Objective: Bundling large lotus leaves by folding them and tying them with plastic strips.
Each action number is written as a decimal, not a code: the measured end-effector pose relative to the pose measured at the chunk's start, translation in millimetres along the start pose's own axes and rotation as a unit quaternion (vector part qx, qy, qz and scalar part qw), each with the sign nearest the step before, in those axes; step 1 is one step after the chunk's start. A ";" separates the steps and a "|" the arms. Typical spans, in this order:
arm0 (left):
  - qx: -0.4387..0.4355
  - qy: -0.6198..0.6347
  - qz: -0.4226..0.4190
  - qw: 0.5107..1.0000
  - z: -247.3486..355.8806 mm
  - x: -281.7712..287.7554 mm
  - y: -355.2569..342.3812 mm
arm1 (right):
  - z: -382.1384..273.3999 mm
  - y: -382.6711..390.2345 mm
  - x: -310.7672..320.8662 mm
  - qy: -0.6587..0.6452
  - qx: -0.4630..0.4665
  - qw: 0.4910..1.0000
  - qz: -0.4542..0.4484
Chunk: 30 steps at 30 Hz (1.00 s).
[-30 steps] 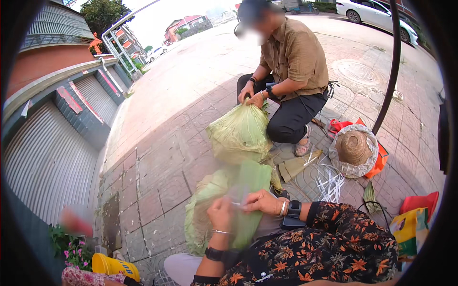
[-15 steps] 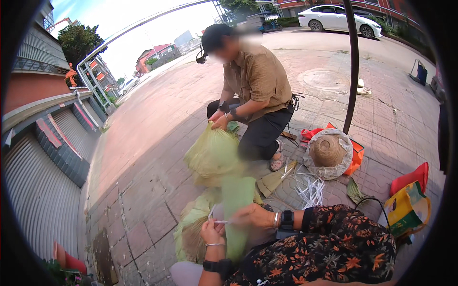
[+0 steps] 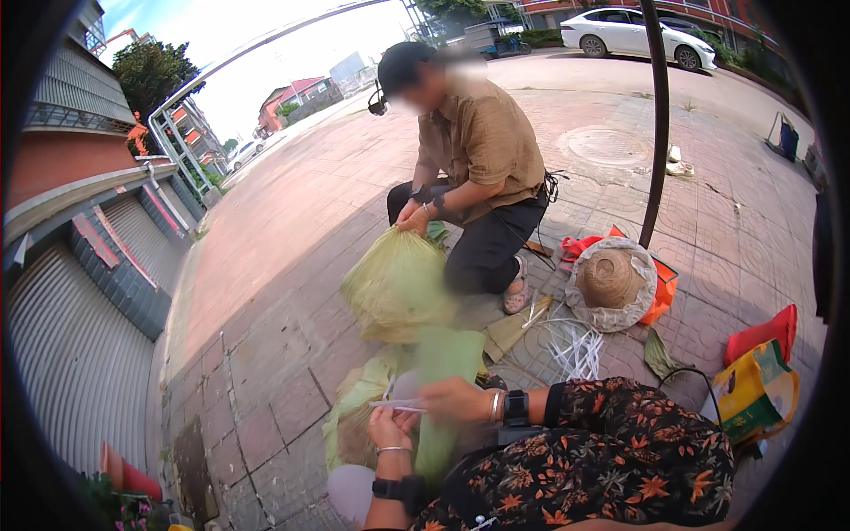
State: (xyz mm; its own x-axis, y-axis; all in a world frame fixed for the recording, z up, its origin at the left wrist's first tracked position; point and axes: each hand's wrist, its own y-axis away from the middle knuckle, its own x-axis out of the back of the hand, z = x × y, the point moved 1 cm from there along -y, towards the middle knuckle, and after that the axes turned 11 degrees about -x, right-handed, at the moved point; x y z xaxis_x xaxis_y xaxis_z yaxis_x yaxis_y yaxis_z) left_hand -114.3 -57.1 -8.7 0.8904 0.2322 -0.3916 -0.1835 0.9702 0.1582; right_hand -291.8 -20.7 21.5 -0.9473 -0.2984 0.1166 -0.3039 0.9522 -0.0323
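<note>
A thin white strip (image 3: 396, 404) stretches between my two hands. My left hand (image 3: 390, 428) has its fingers closed on the strip's left part, and one end sticks out beyond them. My right hand (image 3: 455, 400), slightly farther away and blurred, is closed on the strip's other side. Under and beside the hands lies a yellow-green plastic bag (image 3: 351, 423) with brownish contents showing through. A pale green sheet-like thing (image 3: 450, 354), smeared in the picture, hangs beyond my right hand and partly hides what is behind it.
Across from me a crouching person (image 3: 485, 142) grips the neck of a full yellow-green bag (image 3: 398, 285). To the right lie white strips (image 3: 580, 356), a straw hat (image 3: 609, 279) and a yellow-green carrier bag (image 3: 753, 389). A dark pole (image 3: 659, 133) stands behind the hat.
My hands have shifted slightly, and more of the white strip shows, now poking out past my left fingers. The crouching person still holds the full bag in nearly the same place.
</note>
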 end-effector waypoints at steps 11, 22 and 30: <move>-0.173 -0.080 -0.019 0.982 20.9 4.6 12.5 | 5.9 -9.9 -7.3 -0.123 -0.109 0.985 0.054; -0.416 -0.323 -0.204 0.825 43.7 -30.1 27.7 | 30.3 -22.1 -15.9 0.085 0.056 0.994 -0.034; -0.419 -0.427 -0.194 0.777 48.9 -19.5 35.8 | 8.8 -12.7 -8.7 0.003 -0.111 0.992 -0.058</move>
State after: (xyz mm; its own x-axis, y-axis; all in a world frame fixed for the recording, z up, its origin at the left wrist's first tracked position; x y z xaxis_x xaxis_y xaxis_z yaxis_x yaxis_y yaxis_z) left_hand -117.9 -30.2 48.9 0.8327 0.1272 0.5390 0.2803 0.7426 -0.6083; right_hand -280.6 -30.8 12.2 -0.9062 -0.4073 0.1132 -0.3805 0.9026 0.2014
